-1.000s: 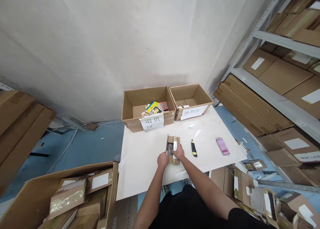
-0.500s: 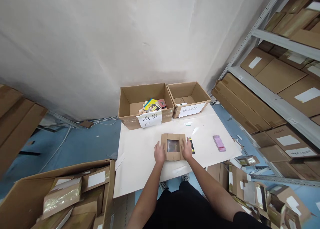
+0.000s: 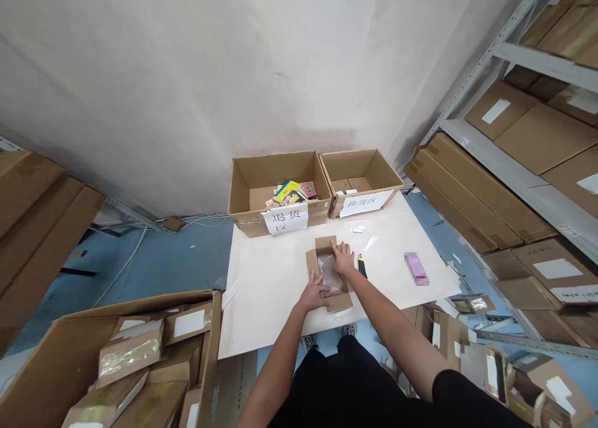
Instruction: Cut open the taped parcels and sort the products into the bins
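Observation:
A small open cardboard box (image 3: 339, 301) sits on the white table, its flaps spread outward. Inside lies something wrapped in clear plastic (image 3: 329, 275); what it is I cannot make out. My left hand (image 3: 314, 293) is at the box's near left side, fingers apart and reaching over its edge. My right hand (image 3: 344, 257) rests at the far right edge with its fingers spread, the tips over the opening. Just right of that hand lies a black and yellow box cutter (image 3: 362, 266).
Two labelled cardboard boxes stand at the table's back: the left box (image 3: 252, 222) holds booklets, the right box (image 3: 334, 211) small items. A blurred pink object (image 3: 417, 269) lies on the right. A large carton (image 3: 215, 328) of parcels is left, shelving (image 3: 542, 63) right.
The box's flaps, folded inward before, are now spread outward, showing the plastic-wrapped contents. The box has turned slightly, and my hands have moved from its sides onto its edges.

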### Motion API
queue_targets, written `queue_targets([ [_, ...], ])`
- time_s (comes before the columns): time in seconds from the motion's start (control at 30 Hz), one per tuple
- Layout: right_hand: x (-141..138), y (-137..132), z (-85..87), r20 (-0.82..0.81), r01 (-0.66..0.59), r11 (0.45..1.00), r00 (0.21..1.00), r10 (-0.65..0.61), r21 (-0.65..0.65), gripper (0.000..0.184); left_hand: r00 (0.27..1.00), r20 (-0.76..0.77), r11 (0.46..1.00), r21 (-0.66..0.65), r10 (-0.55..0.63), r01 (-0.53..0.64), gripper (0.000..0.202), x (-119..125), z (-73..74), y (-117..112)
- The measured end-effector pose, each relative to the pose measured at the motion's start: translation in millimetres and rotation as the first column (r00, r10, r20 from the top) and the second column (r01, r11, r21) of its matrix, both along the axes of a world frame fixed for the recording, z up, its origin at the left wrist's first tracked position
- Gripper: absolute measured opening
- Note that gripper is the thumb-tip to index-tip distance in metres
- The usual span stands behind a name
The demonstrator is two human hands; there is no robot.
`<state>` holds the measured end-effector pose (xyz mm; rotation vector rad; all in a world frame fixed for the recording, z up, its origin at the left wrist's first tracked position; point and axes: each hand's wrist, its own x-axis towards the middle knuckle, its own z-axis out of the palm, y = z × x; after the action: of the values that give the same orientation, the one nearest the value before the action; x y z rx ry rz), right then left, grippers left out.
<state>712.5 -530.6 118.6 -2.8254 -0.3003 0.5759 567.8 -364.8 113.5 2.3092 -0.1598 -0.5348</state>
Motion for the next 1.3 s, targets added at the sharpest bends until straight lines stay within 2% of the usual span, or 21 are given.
queue_targets([
  [0.03,7,3,-1.6,-0.043,0.010,1.000,0.999,-0.011,-0.013,0.097,1.000,0.015,1.000,0.010,-0.008,0.007,0.048,-3,-1.7,-3],
  [0.1,18,7,-4.6,-0.119,0.030,0.999,0.992,-0.032,-0.017,0.098,0.999,0.053,0.998,0.060,0.003,-0.006,0.038,-8,-5.0,-10],
  [0.23,30,8,-6.8,-0.175,0.021,0.998,0.984,-0.011,0.056,0.093,0.992,0.119,0.981,0.184,0.038,-0.059,0.019,-17,-10.3,-26],
  [0.3,28,6,-5.8,-0.137,0.021,0.997,0.991,-0.011,0.070,0.093,0.986,0.161,0.970,0.225,0.052,-0.088,0.015,-23,-12.7,-29],
  [0.37,19,8,-4.3,-0.015,0.036,0.996,0.999,-0.035,0.084,0.093,0.977,0.196,0.961,0.245,0.079,-0.127,0.018,-29,-14.8,-26],
  [0.47,-5,18,-2.2,0.186,-0.037,0.981,0.982,0.001,0.188,0.082,0.964,0.201,0.938,0.262,0.175,-0.225,0.035,-36,-15.5,-12],
  [0.53,-23,33,-2.1,0.207,-0.158,0.953,0.973,0.105,0.259,0.073,0.954,0.187,0.920,0.277,0.233,-0.278,0.046,-41,-13.3,3],
  [0.63,-44,64,-5.8,0.071,-0.286,0.911,0.958,0.278,0.298,0.068,0.947,0.177,0.903,0.298,0.267,-0.310,0.051,-49,-6.9,28],
  [0.77,-62,114,-18.2,-0.107,-0.351,0.887,0.912,0.396,0.299,0.079,0.938,0.161,0.877,0.333,0.308,-0.346,0.053,-66,-0.1,56],
  [0.83,-66,138,-25.8,-0.162,-0.393,0.878,0.881,0.444,0.272,0.093,0.929,0.167,0.858,0.355,0.331,-0.370,0.050,-77,-0.2,66],
  [0.93,-66,172,-37.3,-0.246,-0.459,0.872,0.837,0.488,0.168,0.117,0.915,0.181,0.825,0.395,0.361,-0.404,0.035,-91,-4.6,76],
  [1.07,-63,204,-55.4,-0.367,-0.506,0.863,0.802,0.472,0.005,0.133,0.912,0.193,0.813,0.413,0.362,-0.410,0.023,-100,-14.5,81],
  [1.13,-65,210,-64.8,-0.413,-0.502,0.859,0.806,0.424,-0.099,0.137,0.911,0.201,0.819,0.399,0.360,-0.412,0.019,-100,-19.1,81],
  [1.2,-70,209,-71.5,-0.368,-0.507,0.848,0.826,0.426,-0.157,0.135,0.904,0.209,0.819,0.383,0.373,-0.427,0.018,-99,-22.2,80],
  [1.3,-76,201,-70.9,-0.224,-0.537,0.834,0.835,0.503,-0.127,0.120,0.893,0.204,0.817,0.361,0.401,-0.450,0.021,-97,-23.4,79],
])
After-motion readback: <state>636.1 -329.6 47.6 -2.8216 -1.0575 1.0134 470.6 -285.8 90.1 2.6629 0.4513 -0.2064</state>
